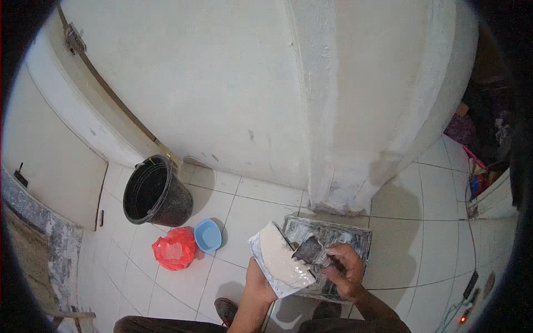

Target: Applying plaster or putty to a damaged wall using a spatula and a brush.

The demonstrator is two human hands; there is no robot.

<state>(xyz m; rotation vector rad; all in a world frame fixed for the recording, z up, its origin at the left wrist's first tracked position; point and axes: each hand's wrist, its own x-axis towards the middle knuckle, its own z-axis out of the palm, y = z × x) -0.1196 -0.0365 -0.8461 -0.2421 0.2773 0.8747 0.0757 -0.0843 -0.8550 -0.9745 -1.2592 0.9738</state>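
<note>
White, wet, creamy paste (280, 255) lies in a thick layer over a pale, flat, rectangular board (270, 280), held up above the left edge of a shallow, rectangular, dark tray smeared with white (358, 236). Tray rests on the white-tiled floor (391, 250), just beside the foot of the white wall corner (338, 188); that spot probably keeps drips off the tiles and the load within short reach.

Left hand (261, 280) grips the board from its lower left edge, fingers mostly hidden beneath, likely to leave the upper face free. Board looks tilted; paste clings without running, so it seems stiff.

Right hand (345, 273) is closed on a dark grey, flat, paste-crusted scraper (311, 252), thumb and fingers pinching its right end. Blade points left, toward the paste, apparently to keep the working edge clear of the fingers. Contact between the two: cannot tell.

Off left, near the floor's wall edge: black plastic bucket (183, 202), with a light-blue plastic bowl (208, 236) and a bright red plastic bag (175, 250) close by, presumably set aside to leave foot room.
</note>
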